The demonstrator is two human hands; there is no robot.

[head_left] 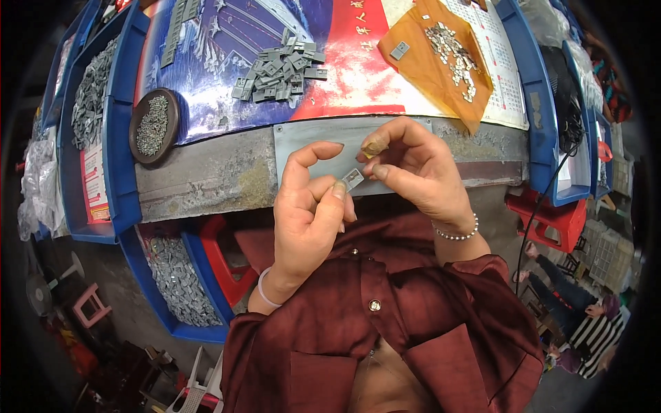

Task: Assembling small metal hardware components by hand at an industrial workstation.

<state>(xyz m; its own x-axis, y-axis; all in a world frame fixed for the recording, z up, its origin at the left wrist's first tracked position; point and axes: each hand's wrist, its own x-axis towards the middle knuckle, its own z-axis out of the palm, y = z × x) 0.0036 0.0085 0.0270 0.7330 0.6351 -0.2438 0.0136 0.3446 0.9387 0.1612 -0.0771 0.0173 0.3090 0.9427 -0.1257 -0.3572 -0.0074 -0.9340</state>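
Note:
My left hand (303, 217) pinches a small grey rectangular plastic part (354, 179) between thumb and fingers, its recessed face turned up. Close by on the right, my right hand (423, 172) is curled with thumb and fingers drawn together near that part. A yellowish-brown wrap covers one of its fingertips. Whatever small thing the right fingers may hold is hidden. Both hands are above the near edge of the bench, over a pale grey plate (303, 141). Beyond them lies a heap of similar grey parts (282, 72).
An orange sheet (413, 65) carries small metal pieces (451, 58) and a single grey part (399, 50). At left stands a dark round bowl (169, 141) of tiny metal pieces. Blue bins (124, 131) flank the bench; another bin (200, 327) of grey parts sits lower left. A black cable (544, 199) hangs at right.

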